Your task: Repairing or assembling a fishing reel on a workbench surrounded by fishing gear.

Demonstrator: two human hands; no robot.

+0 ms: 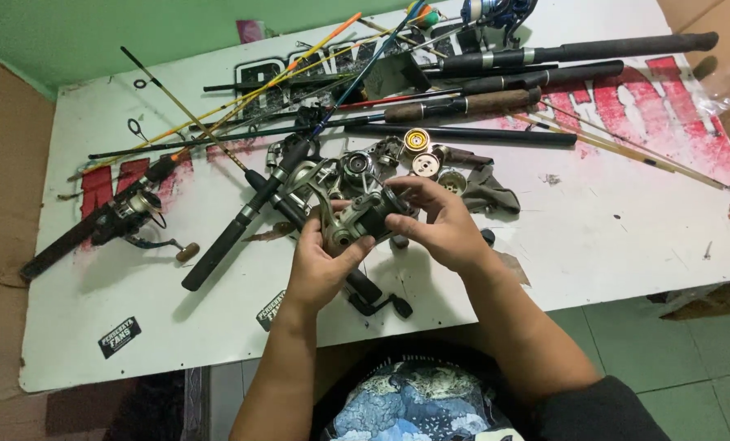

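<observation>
Both hands partly cover the grey fishing reel (357, 219), so its far side stays hidden. The left hand (320, 265) has a closed grip around its body; the right hand (438, 222) pinches its front end, above the white surface (610, 237). Behind lie loose spools (418, 140) and crossed rods (479, 102), several cut off at the frame's top.

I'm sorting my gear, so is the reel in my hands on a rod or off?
Off. Both hands, left hand and right hand, hold the reel by itself above the table.
</observation>
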